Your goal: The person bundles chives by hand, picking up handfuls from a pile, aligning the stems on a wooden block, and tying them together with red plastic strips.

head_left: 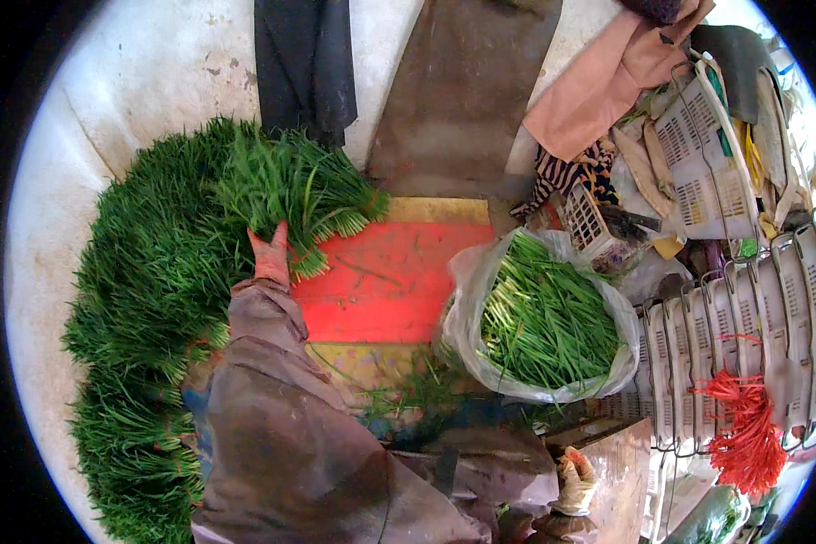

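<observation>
My left hand [270,257], in a reddish glove, reaches forward and grips a bundle of green chives [292,192] by its lower part, above the red mat [385,281]. The bundle lies against a big curved heap of bundled chives [145,299] on my left. My right hand [573,482], in a pale glove, rests low by my lap near a brown board [621,471], fingers curled; whether it holds anything I cannot tell. A clear plastic bag [462,308] full of loose green chives [544,317] stands at the mat's right edge.
Stacked white plastic baskets [743,335] line the right side, with a bunch of red ties [743,435] hanging on them. More baskets [698,154], cloths and clutter pile up at the upper right. A dark cloth [304,54] and brown sheet [458,100] lie ahead on the pale floor.
</observation>
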Tool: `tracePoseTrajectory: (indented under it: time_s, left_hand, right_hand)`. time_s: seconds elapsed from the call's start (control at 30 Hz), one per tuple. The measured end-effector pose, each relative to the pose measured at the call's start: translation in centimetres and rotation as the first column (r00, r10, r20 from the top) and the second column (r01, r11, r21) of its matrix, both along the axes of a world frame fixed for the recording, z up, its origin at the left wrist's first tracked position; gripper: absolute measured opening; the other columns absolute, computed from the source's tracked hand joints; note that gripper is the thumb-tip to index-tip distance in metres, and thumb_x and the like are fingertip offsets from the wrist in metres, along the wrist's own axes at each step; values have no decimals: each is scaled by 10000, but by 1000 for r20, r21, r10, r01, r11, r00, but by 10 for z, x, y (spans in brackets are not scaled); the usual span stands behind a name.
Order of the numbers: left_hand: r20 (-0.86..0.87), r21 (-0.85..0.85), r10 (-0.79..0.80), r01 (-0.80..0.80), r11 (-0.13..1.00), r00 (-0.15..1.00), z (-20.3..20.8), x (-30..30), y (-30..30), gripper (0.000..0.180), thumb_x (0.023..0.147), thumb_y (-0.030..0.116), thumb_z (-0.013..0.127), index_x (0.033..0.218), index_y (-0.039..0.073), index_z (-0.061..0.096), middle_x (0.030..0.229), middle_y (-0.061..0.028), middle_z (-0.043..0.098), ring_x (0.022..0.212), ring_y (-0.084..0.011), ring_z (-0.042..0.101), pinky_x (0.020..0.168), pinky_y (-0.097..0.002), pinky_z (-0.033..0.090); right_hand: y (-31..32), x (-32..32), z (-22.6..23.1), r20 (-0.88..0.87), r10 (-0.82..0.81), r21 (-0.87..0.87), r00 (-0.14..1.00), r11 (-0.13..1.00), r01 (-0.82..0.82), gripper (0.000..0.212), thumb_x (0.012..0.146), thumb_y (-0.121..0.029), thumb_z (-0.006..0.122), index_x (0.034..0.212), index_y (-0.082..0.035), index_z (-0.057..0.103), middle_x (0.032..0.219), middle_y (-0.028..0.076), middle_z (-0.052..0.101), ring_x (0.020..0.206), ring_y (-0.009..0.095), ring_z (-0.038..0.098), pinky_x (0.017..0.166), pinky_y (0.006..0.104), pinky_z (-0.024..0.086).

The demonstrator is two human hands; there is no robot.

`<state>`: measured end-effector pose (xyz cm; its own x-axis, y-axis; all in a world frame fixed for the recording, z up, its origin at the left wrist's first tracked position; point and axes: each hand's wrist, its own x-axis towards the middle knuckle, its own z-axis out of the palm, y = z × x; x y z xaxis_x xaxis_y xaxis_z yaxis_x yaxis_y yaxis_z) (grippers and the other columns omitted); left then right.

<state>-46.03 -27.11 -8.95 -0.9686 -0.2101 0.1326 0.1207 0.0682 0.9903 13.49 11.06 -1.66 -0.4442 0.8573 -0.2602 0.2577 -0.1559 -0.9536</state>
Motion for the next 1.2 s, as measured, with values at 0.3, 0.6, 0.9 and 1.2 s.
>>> tracePoseTrajectory:
  time_s: [0.3,0.6,0.9,1.2]
  left_hand:
    - [324,144,-425,400,905,846,-88,38,61,496,922,322,539,1330,74,404,1294,-104,482,1124,-259,483,959,-380,385]
    - [676,-168,-563,843,510,475,-52,178,130,396,919,367,538,1140,40,561,1051,-94,605,940,-212,592,829,-392,475]
    - [569,-280,-822,936,-211,-15,-27,253,270,441,926,401,520,1220,75,563,1159,-143,590,1041,-278,557,884,-409,450]
    - [373,-181,-922,966,-185,-107,-112,288,317,276,928,221,571,1162,80,615,1003,-66,643,878,-178,579,790,-310,478]
  right_hand:
    - [-19,8,30,276,-11,170,961,985,-38,319,868,-159,635,1160,-33,621,991,16,663,899,97,581,798,246,476]
    - [75,96,77,288,-261,431,921,895,118,208,841,-119,670,1035,-44,673,897,41,689,831,129,615,738,285,507]
    - [195,208,99,-360,-744,332,562,461,823,233,838,-195,699,1030,-65,671,855,-19,648,731,88,548,623,246,421]
    - [220,179,141,-529,-713,346,460,314,884,201,794,-22,693,991,-36,655,872,14,650,781,101,578,727,242,467]
